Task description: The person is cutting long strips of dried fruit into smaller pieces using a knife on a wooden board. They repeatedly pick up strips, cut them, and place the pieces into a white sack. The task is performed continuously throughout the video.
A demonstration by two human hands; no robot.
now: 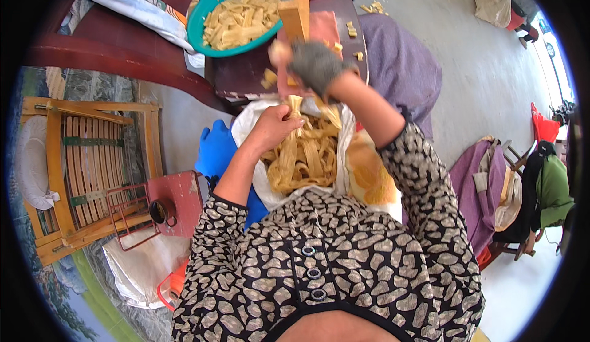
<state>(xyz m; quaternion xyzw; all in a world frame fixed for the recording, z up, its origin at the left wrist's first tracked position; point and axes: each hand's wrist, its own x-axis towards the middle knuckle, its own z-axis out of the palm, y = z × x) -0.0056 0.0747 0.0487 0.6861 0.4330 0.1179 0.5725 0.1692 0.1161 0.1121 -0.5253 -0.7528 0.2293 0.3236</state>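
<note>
My left hand (279, 125) is bare and pinches a gathered, pale yellow ribbon-like strip (295, 104) near the table edge. My right hand (318, 65), in a grey glove, is blurred over the table beside an upright wooden block (295, 19). Whether it holds anything is hidden by blur. Below my hands, an open white sack (258, 183) in front of my body holds a heap of long tan strips (309, 157). A teal basin (196, 33) of short cut pieces (244, 19) stands to the left of the block.
The dark red table (230, 77) carries a pink cloth (325, 26) and scattered pieces (358, 56). A dark red wooden chair (124, 51) adjoins it at left. Purple fabric (396, 65) lies at its right. Further left are a red stool (177, 199) with a dark mug (161, 212) and a slatted wooden chair (92, 167).
</note>
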